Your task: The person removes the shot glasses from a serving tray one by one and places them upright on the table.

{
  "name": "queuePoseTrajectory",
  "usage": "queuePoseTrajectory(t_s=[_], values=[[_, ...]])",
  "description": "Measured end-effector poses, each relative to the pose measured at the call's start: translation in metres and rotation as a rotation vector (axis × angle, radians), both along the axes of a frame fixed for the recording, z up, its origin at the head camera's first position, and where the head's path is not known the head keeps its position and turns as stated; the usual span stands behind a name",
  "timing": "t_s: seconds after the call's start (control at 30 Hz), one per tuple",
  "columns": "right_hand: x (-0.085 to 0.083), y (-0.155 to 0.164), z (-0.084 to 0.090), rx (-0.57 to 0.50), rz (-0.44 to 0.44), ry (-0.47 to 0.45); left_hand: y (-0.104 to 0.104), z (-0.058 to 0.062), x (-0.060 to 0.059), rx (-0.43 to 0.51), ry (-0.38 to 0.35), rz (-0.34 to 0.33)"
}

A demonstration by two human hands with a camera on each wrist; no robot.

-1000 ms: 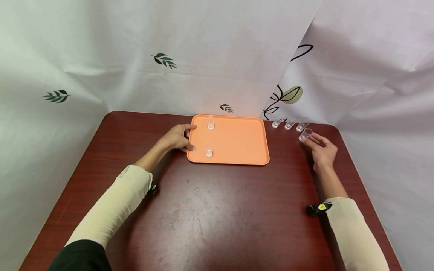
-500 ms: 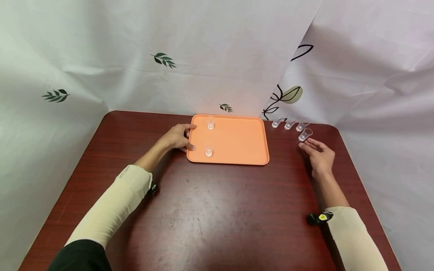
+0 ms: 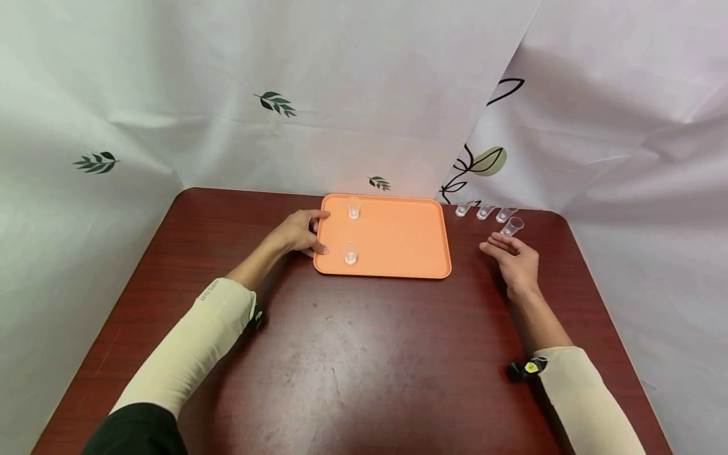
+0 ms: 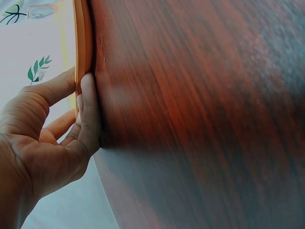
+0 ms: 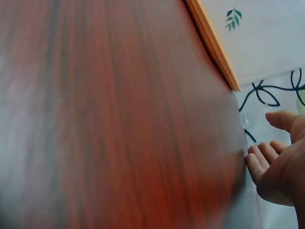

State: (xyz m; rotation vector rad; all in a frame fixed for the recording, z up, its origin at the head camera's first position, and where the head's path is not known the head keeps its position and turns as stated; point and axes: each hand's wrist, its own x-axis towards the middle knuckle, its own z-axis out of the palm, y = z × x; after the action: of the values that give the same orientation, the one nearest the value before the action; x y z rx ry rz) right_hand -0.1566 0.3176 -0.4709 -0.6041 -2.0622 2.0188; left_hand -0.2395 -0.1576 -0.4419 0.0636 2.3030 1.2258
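My left hand grips the left edge of an orange tray; the left wrist view shows fingers on both faces of its rim. Two small clear cups stand on the tray's left side, a far cup and a near cup. My right hand holds nothing, its fingers loosely bent, just in front of a clear cup that stands on the table. That cup's lower part is partly hidden by the hand. In the right wrist view, thumb and fingers are apart.
Several more clear cups, among them one cup, stand in a row along the back edge of the dark red-brown table, right of the tray. A white patterned curtain hangs directly behind the table and at its sides.
My right hand has let go of the clear cup, leaving it standing at the back right, and has moved left and slightly toward me. The left hand and tray stay put.
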Motion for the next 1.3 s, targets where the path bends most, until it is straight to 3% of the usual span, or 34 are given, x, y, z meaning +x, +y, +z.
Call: queuePoseTrajectory(t_s=[0.23, 0.67, 1.3], values=[[-0.009, -0.020, 0.004, 0.050, 0.057, 0.008, 0.000, -0.001, -0.001, 0.003, 0.007, 0.008], [-0.030, -0.061, 0.008, -0.080, 0.104, 0.129, 0.000, -0.001, 0.000, -0.010, 0.020, 0.002], [-0.051, -0.128, 0.008, 0.011, 0.291, 0.135, 0.000, 0.000, 0.000, -0.006, 0.012, 0.012]])
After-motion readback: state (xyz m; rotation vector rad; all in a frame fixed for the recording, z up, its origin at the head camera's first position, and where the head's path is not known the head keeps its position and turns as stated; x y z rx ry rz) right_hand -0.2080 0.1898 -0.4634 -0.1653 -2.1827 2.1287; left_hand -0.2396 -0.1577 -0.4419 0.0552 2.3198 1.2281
